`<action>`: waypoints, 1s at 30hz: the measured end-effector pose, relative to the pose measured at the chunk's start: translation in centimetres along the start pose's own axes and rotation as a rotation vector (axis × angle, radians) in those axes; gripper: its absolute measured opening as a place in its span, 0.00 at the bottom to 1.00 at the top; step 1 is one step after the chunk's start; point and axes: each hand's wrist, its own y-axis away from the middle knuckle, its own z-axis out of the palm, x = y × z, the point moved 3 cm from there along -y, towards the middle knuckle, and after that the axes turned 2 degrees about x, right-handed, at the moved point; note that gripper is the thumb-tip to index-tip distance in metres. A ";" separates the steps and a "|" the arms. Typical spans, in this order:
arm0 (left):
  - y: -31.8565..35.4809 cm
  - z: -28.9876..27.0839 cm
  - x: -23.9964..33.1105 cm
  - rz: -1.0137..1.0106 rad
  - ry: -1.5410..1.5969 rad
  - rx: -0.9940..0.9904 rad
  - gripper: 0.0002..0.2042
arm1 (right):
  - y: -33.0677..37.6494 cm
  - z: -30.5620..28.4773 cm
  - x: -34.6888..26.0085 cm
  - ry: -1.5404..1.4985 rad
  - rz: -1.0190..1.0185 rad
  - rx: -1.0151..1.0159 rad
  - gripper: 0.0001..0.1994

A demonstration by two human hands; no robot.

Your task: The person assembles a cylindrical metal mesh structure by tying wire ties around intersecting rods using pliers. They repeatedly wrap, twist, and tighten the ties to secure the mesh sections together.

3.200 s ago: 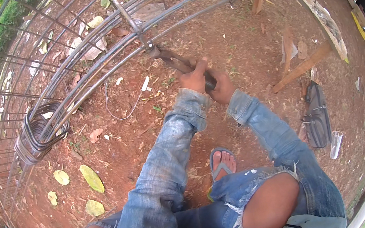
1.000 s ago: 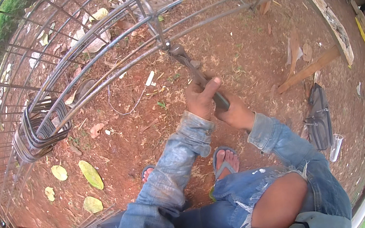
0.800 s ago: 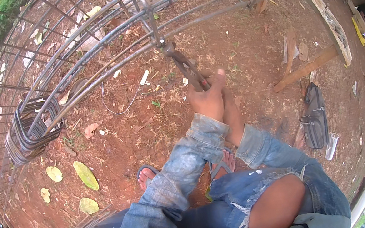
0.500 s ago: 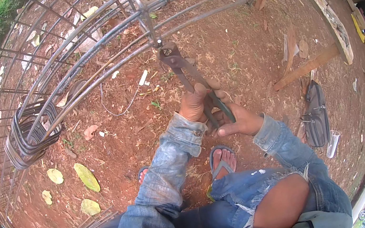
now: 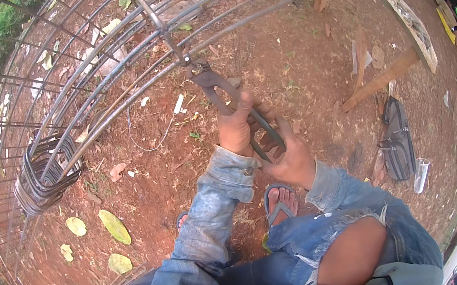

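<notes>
A pair of long-handled end-cutting pincers (image 5: 213, 84), rusty at the head with dark green grips, slants across the middle. Its jaws touch or nearly touch the joint where a stirrup (image 5: 163, 31) meets the lowest bar of the rebar cage (image 5: 129, 89); whether they grip tie wire there is too small to tell. My left hand (image 5: 236, 129) is closed around the handles below the head, its thumb on top. Lower and to the right, my right hand (image 5: 293, 159) wraps the handle ends, with some fingers hidden behind them.
A bundle of bent stirrups (image 5: 44, 176) hangs on the bars at left. Wooden supports (image 5: 399, 8) prop the cage at right. On the reddish ground lie a grey bag (image 5: 396, 141), a clear plastic cup (image 5: 421, 175), a loose wire (image 5: 148, 148) and yellow leaves (image 5: 114, 227).
My right hand has closed more tightly round the handle ends, and the handles sit nearer together. The cage and pincers head appear slightly farther left and higher in view.
</notes>
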 end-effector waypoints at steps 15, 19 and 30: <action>-0.1 -0.6 -1.3 0.240 -0.183 0.035 0.25 | -0.8 1.1 2.2 0.183 -0.057 0.214 0.30; 0.5 -0.3 -3.6 0.442 -0.627 -0.085 0.25 | -1.6 2.1 10.5 0.062 -0.208 0.176 0.25; -1.8 -4.4 -2.1 1.199 -1.307 0.296 0.19 | -3.9 -6.8 10.1 0.632 -0.311 0.253 0.11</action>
